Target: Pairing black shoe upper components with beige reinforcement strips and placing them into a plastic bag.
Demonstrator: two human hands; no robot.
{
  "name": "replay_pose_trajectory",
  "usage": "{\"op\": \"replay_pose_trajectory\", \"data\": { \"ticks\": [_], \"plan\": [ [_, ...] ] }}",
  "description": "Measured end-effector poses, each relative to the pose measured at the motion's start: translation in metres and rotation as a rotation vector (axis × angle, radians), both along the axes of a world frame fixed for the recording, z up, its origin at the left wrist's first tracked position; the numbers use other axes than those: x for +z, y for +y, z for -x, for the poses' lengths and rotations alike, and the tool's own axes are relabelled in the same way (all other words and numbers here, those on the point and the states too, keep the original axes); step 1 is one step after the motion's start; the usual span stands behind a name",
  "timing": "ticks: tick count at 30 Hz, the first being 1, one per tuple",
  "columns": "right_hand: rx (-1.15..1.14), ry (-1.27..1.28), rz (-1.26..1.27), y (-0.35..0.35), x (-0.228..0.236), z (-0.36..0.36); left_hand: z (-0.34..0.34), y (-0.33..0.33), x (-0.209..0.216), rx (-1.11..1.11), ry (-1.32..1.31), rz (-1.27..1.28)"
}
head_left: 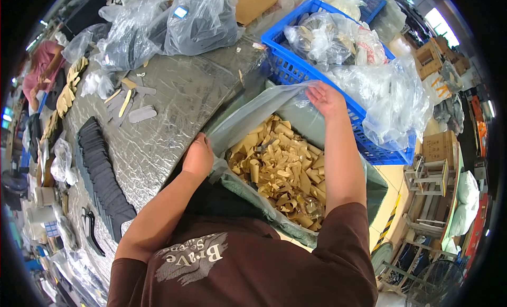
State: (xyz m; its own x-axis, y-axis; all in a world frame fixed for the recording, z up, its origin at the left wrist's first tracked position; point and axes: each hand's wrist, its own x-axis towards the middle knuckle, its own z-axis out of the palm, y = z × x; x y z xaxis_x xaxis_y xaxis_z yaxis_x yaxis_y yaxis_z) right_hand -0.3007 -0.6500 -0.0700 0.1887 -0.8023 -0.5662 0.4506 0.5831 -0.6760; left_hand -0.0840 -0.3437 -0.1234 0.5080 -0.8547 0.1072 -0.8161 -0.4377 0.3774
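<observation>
A large sack [243, 193] with a clear plastic liner [253, 112] stands in front of me beside the table. Inside lies a heap of tan curled scraps [285, 164]. At the far rim, my right hand [325, 99] pinches the liner's edge between thumb and fingers, next to a blue crate. My left hand [198, 156] is closed on the liner at the sack's left side, close to the table edge; its fingertips are partly hidden. Between the two hands the liner's edge is stretched up.
Plastic bags fill the blue crate [317, 74]. On the foil-covered table [174, 90] lie a row of dark stacked pieces [103, 169], grey and tan cutouts [129, 103], scissors [91, 230] and bulky clear bags [195, 24]. A person [45, 69] is at the far left.
</observation>
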Motion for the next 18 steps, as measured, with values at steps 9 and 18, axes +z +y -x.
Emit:
{"op": "replay_pose_trajectory", "data": {
  "ticks": [9,18],
  "plan": [
    [1.328,0.771,0.540,0.111,0.055,0.114,0.029,0.026,0.055,-0.180,-0.032,-0.033],
    [0.442,2.401,0.212,0.250,-0.084,0.263,0.069,0.029,0.044,-1.069,0.106,-0.430]
  ]
}}
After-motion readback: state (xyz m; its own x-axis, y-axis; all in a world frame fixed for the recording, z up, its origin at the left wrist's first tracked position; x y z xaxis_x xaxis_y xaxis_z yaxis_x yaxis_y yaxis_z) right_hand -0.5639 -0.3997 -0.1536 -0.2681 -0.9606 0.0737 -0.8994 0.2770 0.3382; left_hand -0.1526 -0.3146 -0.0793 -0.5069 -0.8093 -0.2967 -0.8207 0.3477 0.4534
